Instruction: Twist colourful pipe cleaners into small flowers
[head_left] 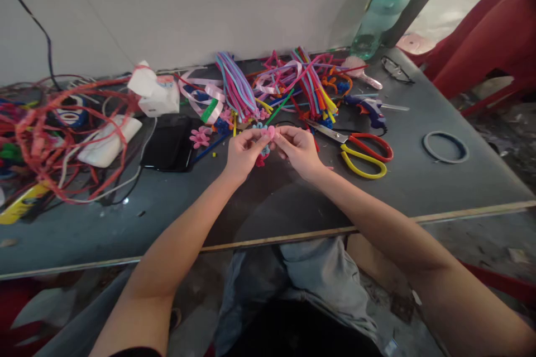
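Note:
Both my hands meet over the middle of the dark table. My left hand (244, 152) and my right hand (298, 149) pinch a small pink pipe-cleaner piece (271, 132) between their fingertips; its exact shape is partly covered. Bits of light blue and red fuzzy pipe cleaner show just behind and below the fingers, and I cannot tell whether they are joined to the pink piece. A pink pipe-cleaner flower (201, 137) lies left of my left hand. Scissors (363, 155) with one red and one yellow handle rest right of my right hand, blades pointing toward it.
Bundles of pipe cleaners (238, 86) and ribbons lie along the wall. A black phone (166, 143), tissue pack (158, 97) and tangled red strands (39, 139) are at left. At right are a glue gun (371, 110), grey ring (445, 148) and green bottle (383, 14).

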